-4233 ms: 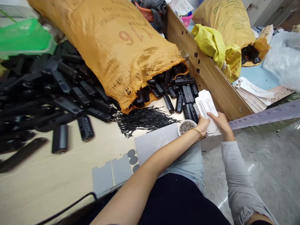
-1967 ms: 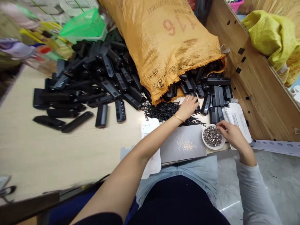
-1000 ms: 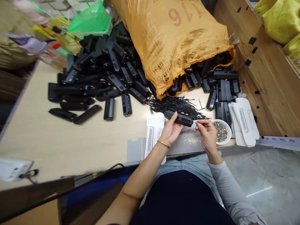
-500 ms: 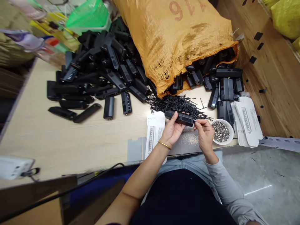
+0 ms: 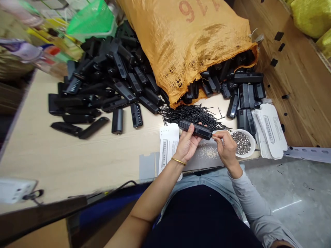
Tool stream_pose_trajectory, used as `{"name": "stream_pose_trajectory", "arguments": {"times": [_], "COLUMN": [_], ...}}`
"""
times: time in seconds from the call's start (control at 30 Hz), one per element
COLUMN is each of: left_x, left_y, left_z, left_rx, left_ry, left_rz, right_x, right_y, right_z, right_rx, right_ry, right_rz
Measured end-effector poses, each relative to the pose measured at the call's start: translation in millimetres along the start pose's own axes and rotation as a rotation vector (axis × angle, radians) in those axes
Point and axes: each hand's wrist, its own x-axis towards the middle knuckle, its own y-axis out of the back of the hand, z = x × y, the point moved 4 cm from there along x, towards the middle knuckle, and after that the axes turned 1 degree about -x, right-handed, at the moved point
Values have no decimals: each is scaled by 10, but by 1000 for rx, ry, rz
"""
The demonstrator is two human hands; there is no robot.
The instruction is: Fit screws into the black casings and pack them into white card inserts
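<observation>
A long black handle-like piece with a textured surface lies across my left hand, whose thumb and fingers hold it. At its right end, my right hand pinches with thumb and forefinger; what sits between those fingertips is too small to make out. Behind the piece spreads a heap of thin black sticks. Right of my right hand stands a white bowl of small shiny metal parts. Below the hands, pale grains are scattered on a grey sheet.
An orange woven sack spills black pieces at the back. A big pile of similar pieces covers the back left. Printed cards lie in stacks at the right and left. A white power adapter sits at the left edge.
The camera view has shifted slightly. Both hands stay at the black piece, with my right fingers still pinched at its right end.
</observation>
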Motion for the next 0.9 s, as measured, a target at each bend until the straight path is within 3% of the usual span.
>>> {"name": "stream_pose_trajectory", "arguments": {"times": [0.17, 0.27, 0.33, 0.4, 0.47, 0.5, 0.57, 0.63, 0.7, 0.8, 0.9], "left_x": [-11, -152, -289, -389, -394, -351, -187, 1, 147, 262, 300], "left_y": [-31, -88, -100, -107, -120, -121, -136, -172, -221, -254, -222], "left_z": [-67, 71, 202, 223, 99, 39, 18, 107, 201, 277, 283], "left_rx": [-43, 26, 227, 573, 928, 1039, 1056, 851, 649, 549, 584], "left_ry": [47, -24, -190, -321, -338, -336, -337, -321, -261, -182, -193], "left_rz": [57, 17, -64, -220, -442, -495, -418, -240, -142, -108, -122], "right_x": [-106, -180, -224, -249, -237, -213, -146, -72, 1, 96, 154], "right_y": [-131, -106, 19, 207, 373, 429, 500, 536, 536, 477, 389], "right_z": [10, 119, 230, 324, 373, 378, 378, 397, 441, 495, 500], "right_rx": [136, 313, 378, 349, 244, 173, 27, -77, -130, -186, -176], "right_ry": [-119, -244, -337, -375, -357, -325, -258, -224, -229, -227, -214], "right_rz": [82, 78, 131, 245, 292, 264, 156, 40, -82, -242, -307]}}
